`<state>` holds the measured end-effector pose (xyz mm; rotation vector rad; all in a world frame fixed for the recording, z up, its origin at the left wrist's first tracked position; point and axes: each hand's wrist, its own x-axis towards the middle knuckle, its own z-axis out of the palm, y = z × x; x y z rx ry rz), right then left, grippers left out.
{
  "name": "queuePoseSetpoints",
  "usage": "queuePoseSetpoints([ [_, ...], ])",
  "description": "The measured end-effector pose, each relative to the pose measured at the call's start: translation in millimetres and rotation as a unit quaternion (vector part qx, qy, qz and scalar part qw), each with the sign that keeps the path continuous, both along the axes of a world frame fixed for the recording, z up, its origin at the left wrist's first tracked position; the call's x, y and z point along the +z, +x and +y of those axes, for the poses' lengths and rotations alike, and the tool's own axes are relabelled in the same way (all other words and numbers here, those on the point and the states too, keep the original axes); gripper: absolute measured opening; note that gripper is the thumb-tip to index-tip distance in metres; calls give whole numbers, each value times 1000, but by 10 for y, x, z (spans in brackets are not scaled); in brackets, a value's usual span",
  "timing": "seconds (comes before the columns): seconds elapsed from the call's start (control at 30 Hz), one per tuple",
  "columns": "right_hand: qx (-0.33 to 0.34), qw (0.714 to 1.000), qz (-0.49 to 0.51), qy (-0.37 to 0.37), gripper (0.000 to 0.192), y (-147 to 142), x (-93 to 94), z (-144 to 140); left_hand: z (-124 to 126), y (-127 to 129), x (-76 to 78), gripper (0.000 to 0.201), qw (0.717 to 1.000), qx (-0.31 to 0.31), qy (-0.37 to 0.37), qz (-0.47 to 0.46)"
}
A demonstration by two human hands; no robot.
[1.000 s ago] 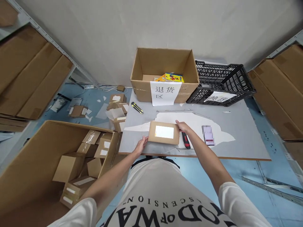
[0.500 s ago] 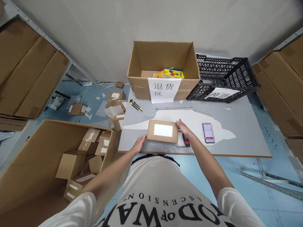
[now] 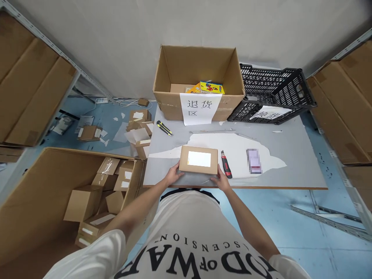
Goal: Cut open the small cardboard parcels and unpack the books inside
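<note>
A small brown cardboard box (image 3: 198,169) with a blank-looking white label (image 3: 199,159) on top is near the front edge of the table. My left hand (image 3: 173,174) grips its lower left corner, thumb along the near side. At the opposite lower corner, my right hand (image 3: 221,180) holds the box the same way. Just right of that hand lies a red and black utility knife (image 3: 226,164). A yellow and black utility knife (image 3: 164,128) rests farther back on the left.
Behind stands a large open carton (image 3: 232,106) with colourful packages inside, beside a black plastic crate (image 3: 276,85). A phone (image 3: 254,161) lies on the table (image 3: 299,166) to the right. At lower left, a big carton (image 3: 68,151) holds several small boxes; more boxes and scraps litter the floor.
My right hand has slid from the box's upper right corner down to its lower right corner, uncovering the red knife. The box has stayed nearly in place.
</note>
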<state>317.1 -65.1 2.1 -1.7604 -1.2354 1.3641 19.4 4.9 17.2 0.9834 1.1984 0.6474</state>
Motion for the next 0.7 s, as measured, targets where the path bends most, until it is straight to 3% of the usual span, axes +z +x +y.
queuePoseSetpoints([
  [0.2, -14, 996, -85, -8, 55, -172, 67, 26, -74, 53, -159, 82, 998, -10, 61, 12],
  [0.7, -9, 997, -81, -2, 52, -152, 70, 30, -59, 66, -136, 71, 997, -2, 68, 47],
])
